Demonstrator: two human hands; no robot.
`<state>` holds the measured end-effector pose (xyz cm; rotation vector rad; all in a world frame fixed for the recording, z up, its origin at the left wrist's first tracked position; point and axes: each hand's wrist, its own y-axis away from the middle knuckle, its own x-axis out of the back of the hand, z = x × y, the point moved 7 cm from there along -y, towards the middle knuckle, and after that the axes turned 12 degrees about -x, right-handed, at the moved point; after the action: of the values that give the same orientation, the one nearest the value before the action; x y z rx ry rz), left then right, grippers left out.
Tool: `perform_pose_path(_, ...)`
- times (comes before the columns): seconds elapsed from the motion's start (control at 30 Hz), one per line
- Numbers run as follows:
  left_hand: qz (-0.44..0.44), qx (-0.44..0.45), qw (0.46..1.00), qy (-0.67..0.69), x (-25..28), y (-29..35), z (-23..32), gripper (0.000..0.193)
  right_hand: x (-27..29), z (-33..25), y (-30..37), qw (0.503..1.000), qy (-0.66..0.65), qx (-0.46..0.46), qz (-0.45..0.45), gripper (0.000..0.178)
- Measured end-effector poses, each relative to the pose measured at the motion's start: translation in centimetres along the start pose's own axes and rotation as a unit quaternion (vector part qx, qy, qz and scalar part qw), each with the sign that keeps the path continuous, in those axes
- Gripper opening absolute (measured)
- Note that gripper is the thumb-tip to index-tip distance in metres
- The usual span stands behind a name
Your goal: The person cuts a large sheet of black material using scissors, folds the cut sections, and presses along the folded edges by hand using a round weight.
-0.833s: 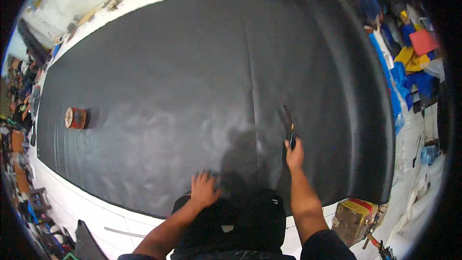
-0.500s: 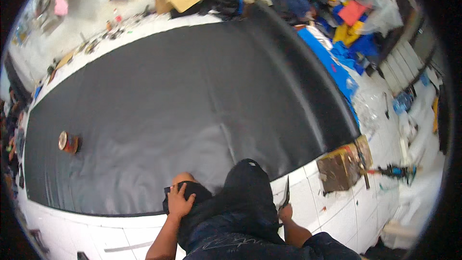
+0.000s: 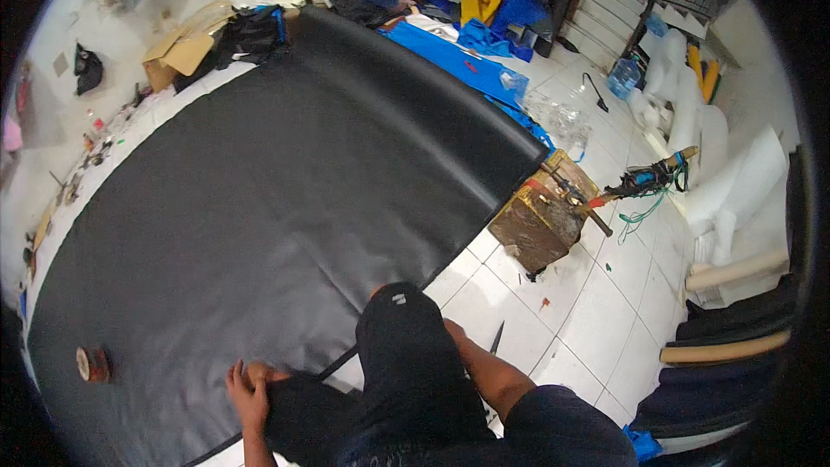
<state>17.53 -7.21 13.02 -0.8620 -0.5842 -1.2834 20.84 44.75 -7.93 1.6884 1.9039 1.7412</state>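
Note:
My left hand (image 3: 249, 393) rests at my left knee with its fingers stretched and apart, holding nothing. Beneath and ahead of my knees spreads a large sheet of smooth black material (image 3: 225, 207). My right forearm (image 3: 497, 374) reaches forward beside my right knee; the fingers of my right hand are hidden by the leg. A dark pointed blade (image 3: 498, 337) shows past that forearm over the white tiles, the rest of it covered by the arm. On the sheet at the left stands a small brown roll or can (image 3: 92, 364).
A worn brown block (image 3: 536, 229) sits at the sheet's right corner, with a metal bar and a wrapped stick (image 3: 644, 180) beside it. Blue sheeting (image 3: 450, 60) and piled fabric lie behind. Rolls (image 3: 726, 346) and white foam (image 3: 735, 190) line the right side.
The view has swung to the right. My right hand, earlier seen at the blade's lower end, has moved forward behind my right knee. My left hand stays at the left knee.

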Motion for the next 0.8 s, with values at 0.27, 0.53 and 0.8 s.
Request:
perform_pose_path(0.27,-0.134,-0.015,0.984,-0.120,4.2,4.5,7.5,0.047,-0.9,-12.7,-2.9,0.889,0.300,0.261,0.228,0.088)
perform_pose_path(0.53,-0.236,0.019,0.971,-0.038,7.9,7.6,14.1,0.043,4.5,-15.4,-8.0,0.978,0.180,0.041,0.095,0.034)
perform_pose_path(0.8,-0.431,0.138,0.891,0.021,8.7,11.8,24.3,0.047,6.2,-16.7,-0.9,0.978,0.197,0.068,0.020,0.053)
